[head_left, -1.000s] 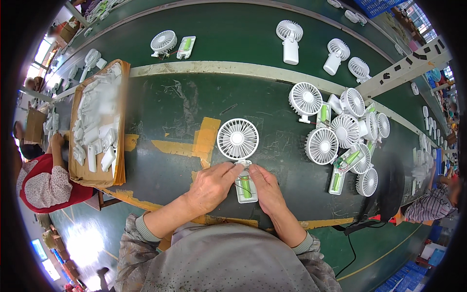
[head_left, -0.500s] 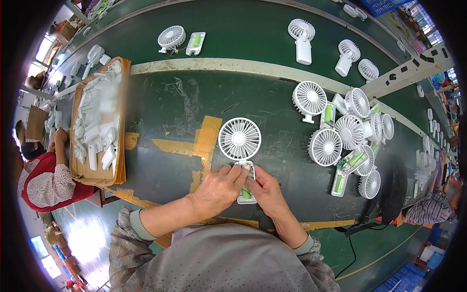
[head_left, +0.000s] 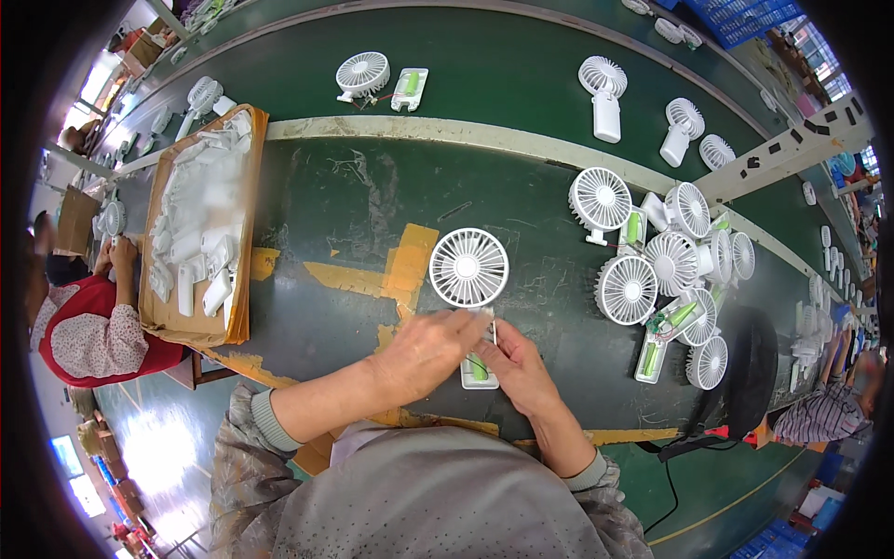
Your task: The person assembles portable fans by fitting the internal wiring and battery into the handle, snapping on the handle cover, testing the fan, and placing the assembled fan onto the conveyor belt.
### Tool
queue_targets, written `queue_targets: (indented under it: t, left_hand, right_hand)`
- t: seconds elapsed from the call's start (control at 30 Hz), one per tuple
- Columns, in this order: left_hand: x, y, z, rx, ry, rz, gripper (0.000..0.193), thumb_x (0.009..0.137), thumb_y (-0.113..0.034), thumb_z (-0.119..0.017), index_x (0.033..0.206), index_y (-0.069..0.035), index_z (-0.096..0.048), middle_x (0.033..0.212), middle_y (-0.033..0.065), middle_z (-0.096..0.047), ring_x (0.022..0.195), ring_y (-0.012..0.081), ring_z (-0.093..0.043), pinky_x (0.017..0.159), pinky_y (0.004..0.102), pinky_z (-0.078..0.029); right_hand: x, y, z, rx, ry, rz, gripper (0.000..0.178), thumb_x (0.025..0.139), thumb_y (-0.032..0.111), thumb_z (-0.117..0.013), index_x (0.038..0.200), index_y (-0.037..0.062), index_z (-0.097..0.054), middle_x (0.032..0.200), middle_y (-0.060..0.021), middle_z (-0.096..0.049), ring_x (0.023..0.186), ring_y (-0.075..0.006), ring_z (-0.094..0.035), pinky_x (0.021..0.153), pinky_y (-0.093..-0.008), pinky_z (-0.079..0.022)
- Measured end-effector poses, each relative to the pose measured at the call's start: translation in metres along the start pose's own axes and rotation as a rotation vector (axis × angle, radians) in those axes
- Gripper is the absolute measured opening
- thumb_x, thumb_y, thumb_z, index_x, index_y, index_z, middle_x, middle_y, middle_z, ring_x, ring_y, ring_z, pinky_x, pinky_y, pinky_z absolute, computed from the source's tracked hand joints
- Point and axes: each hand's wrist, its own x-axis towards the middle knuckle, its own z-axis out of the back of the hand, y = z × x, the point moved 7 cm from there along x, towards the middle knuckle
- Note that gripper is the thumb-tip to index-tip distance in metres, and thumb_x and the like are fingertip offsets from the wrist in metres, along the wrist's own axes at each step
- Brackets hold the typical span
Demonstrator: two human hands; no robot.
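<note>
A white handheld fan (head_left: 468, 267) lies on the green bench before me, its round grille away from me. Its handle (head_left: 478, 375) is uncovered, with a green battery showing inside. My left hand (head_left: 427, 352) bends over the upper end of the handle, fingers pinched together near the neck; what they pinch is too small and blurred to make out. My right hand (head_left: 518, 370) grips the handle's right side between thumb and fingers. The fingers hide most of the handle's inside.
A cardboard tray (head_left: 244, 270) of white plastic covers stands at left. Several fans (head_left: 670, 263), some with bared batteries, are heaped at right. Beyond the pale rail (head_left: 391, 129), a belt (head_left: 503, 70) carries more fans. A metal post (head_left: 792, 149) rises at far right. Co-workers sit on both sides.
My left fingers have shifted slightly up and right along the fan's neck. My right hand keeps its hold on the handle. The whole view has turned a little.
</note>
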Motion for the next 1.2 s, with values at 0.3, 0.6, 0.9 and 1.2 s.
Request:
queue_targets:
  t: [0.3, 0.6, 0.9, 1.2]
  left_hand:
    - [-0.012, 0.019, -0.003, -0.191, -0.097, 0.214, 0.024, 0.077, 0.003, -0.056, 0.1, -0.001, -0.052, 0.081, 0.016, -0.062, 0.07, 0.0349, -0.062, 0.059, 0.0409, -0.05]
    - [-0.036, 0.01, -0.007, -0.265, -0.394, 0.078, 0.024, 0.074, 0.003, -0.062, 0.097, 0.001, -0.062, 0.089, 0.0144, -0.06, 0.078, 0.0301, -0.061, 0.066, 0.0354, -0.051]
    - [-0.043, 0.002, -0.009, -0.179, -0.45, 0.038, 0.025, 0.07, 0.002, -0.062, 0.095, 0.0, -0.061, 0.091, 0.0138, -0.059, 0.083, 0.0297, -0.06, 0.069, 0.0362, -0.051]
    - [-0.141, 0.167, 0.157, 0.529, -0.468, 0.804, 0.03, 0.07, -0.002, -0.061, 0.101, -0.002, -0.06, 0.1, 0.0153, -0.061, 0.094, 0.0332, -0.058, 0.081, 0.0391, -0.049]
  right_hand:
    - [0.013, 0.001, 0.005, 0.047, -0.063, -0.192, 0.025, 0.094, 0.02, -0.05, 0.104, -0.0022, -0.055, 0.091, -0.0055, -0.062, 0.078, -0.0079, -0.056, 0.069, -0.0226, -0.048]
    - [0.018, -0.001, 0.003, 0.117, -0.205, -0.026, 0.021, 0.094, 0.017, -0.048, 0.101, -0.0011, -0.055, 0.093, -0.011, -0.065, 0.079, -0.012, -0.061, 0.071, -0.0241, -0.05]
    - [0.011, -0.001, -0.001, 0.13, -0.285, -0.015, 0.02, 0.093, 0.016, -0.049, 0.1, -0.0021, -0.056, 0.092, -0.0129, -0.065, 0.08, -0.0154, -0.062, 0.071, -0.0265, -0.051]
    - [0.014, 0.002, 0.0, 0.187, -0.286, -0.02, 0.018, 0.093, 0.015, -0.049, 0.099, -0.0016, -0.054, 0.091, -0.0161, -0.065, 0.078, -0.0212, -0.066, 0.068, -0.0315, -0.054]
